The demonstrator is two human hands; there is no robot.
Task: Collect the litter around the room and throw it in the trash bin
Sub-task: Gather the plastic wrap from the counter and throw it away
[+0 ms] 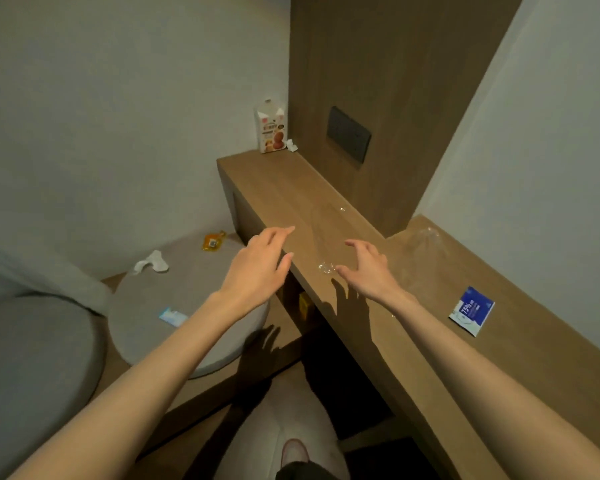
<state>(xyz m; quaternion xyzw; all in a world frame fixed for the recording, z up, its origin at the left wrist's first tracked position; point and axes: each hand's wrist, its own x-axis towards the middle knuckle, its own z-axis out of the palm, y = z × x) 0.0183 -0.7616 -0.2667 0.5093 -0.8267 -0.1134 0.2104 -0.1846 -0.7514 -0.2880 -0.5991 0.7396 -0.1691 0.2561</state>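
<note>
Your wooden ledge (274,188) carries the litter: a clear plastic film (323,244), near see-thru w/ a crinkled, glinting end, lying flat btwn your hands. Your left hand (257,268) hovers palm-down at the ledge's front edge, fingers straight, holding nothing. Your right hand (368,268) is spread over the ledge, fingers loosely bent, also empty, thumb tip just beside the film's crinkled end. A blue sachet (471,310) lies further right.

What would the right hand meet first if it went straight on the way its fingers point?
Likely the crumpled clear plastic wrapper on the brown wooden ledge, just ahead of the right hand; the hand's height above it is unclear.
</note>
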